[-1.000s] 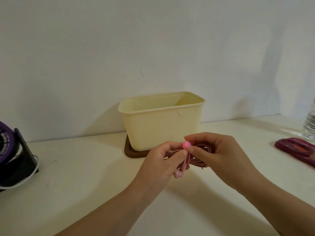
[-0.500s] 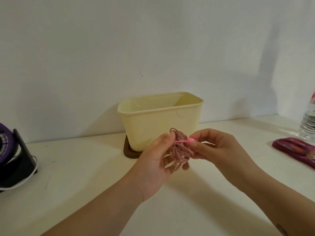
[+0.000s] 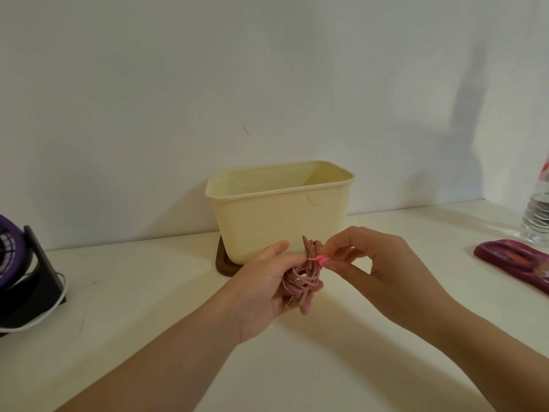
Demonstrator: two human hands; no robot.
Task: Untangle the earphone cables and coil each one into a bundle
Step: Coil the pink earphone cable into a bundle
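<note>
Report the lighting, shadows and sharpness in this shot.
Head view: soft, warm, dim light; a tall grey shadow falls on the white wall at right; the left hand and right hand, holding the coiled pink earphone cable, look slightly soft; the clear ribbed bottle is cropped.

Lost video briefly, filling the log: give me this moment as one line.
left hand grips coiled dusty-pink earphone cable bundle | right hand pinches bright pink strand across it | held before cream rectangular plastic tub

L hand point(image 3: 264, 289) grips cable bundle point(image 3: 303, 278); R hand point(image 3: 374, 272) pinches pink bit point(image 3: 319, 259), prob. earbud.
</note>
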